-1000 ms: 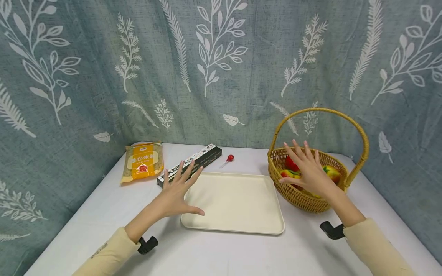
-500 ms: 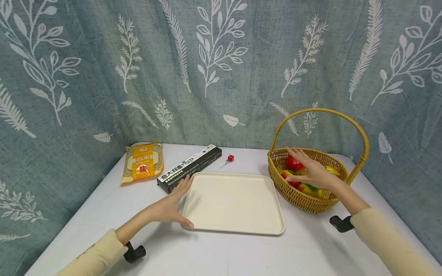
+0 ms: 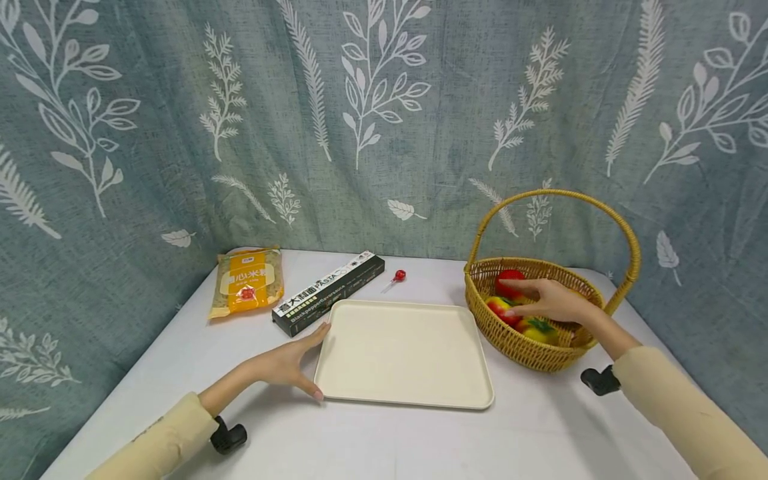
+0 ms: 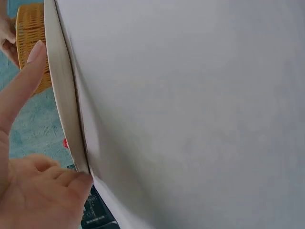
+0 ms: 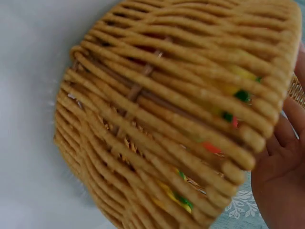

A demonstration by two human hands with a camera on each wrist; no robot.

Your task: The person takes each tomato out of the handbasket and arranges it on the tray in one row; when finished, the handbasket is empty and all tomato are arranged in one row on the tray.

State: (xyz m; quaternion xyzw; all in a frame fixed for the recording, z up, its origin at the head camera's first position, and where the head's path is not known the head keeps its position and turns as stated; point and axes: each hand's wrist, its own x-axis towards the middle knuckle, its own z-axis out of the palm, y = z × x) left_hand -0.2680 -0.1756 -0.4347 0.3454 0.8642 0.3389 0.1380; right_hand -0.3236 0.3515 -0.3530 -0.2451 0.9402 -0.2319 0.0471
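Left hand (image 3: 289,362): spread wide at left edge of cream rectangular tray (image 3: 408,353). Right hand (image 3: 555,303): parted, by red-yellow rounded fruit (image 3: 498,307) inside tan wicker basket (image 3: 522,348). You'd best grip sides, clear rim.

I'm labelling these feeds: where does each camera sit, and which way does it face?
Head: worn on the head, facing forward and down at the cream tray and wicker basket; left hand, right hand and sleeves show.
Left wrist: worn there, facing the tray's edge and white tabletop; left hand shows, with part of the right at upper left.
Right wrist: worn there, facing the basket's woven side; part of the right hand shows.
Both wrist views share the basket.
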